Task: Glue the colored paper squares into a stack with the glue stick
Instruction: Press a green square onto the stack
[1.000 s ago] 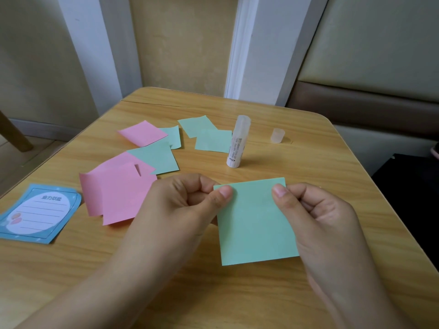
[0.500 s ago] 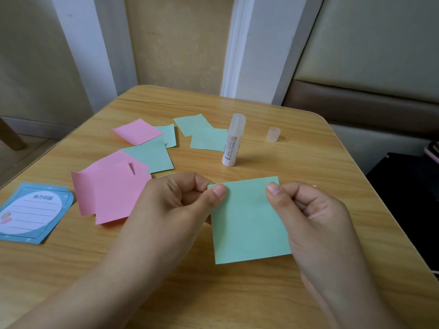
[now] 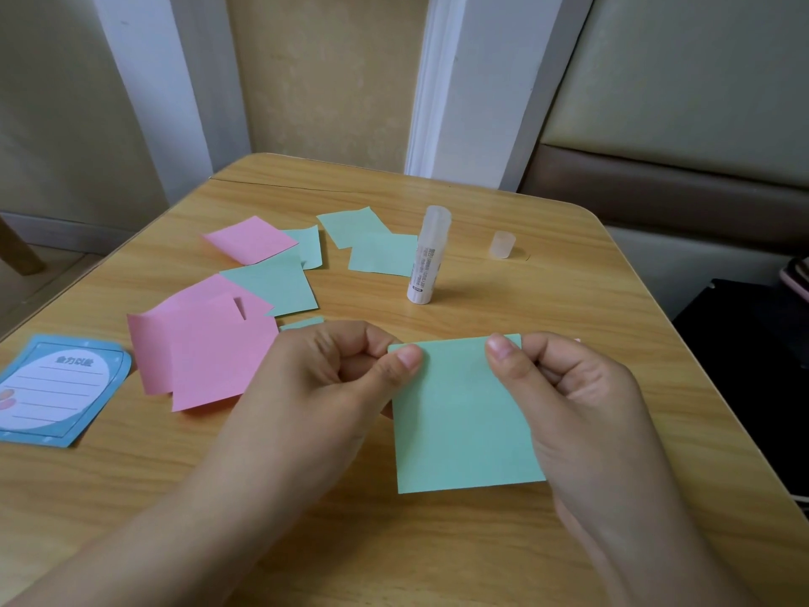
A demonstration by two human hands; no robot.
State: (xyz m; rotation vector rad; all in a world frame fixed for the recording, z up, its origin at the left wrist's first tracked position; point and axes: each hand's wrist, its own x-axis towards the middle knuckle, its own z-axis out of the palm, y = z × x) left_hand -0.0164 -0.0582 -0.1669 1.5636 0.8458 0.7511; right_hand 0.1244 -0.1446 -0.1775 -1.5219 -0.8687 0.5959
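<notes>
1. Wooden table (image 3: 481,541) fills my view, papers scattered on its left and far middle.
2. My left hand (image 3: 324,387) is curled, thumb and fingers pinching the top-left corner of the green square (image 3: 464,422).
3. My right hand (image 3: 582,400) is curled too, thumb pinching the same square's top-right corner.
4. That green square sits near centre, held between both hands; can't tell if its lower edge touches the table.
5. Pink squares (image 3: 205,352) overlap left of my left hand; another pink square (image 3: 249,238) lies further back.
6. Blue note card (image 3: 52,387) lies flat at the near left edge.
7. Loose green squares (image 3: 271,286) lie in the far middle, some overlapping.
8. Glue stick (image 3: 427,256) stands upright, uncapped, far of the held square, just beside a green sheet.
9. Its cap (image 3: 501,244) stands right of it, apart.
</notes>
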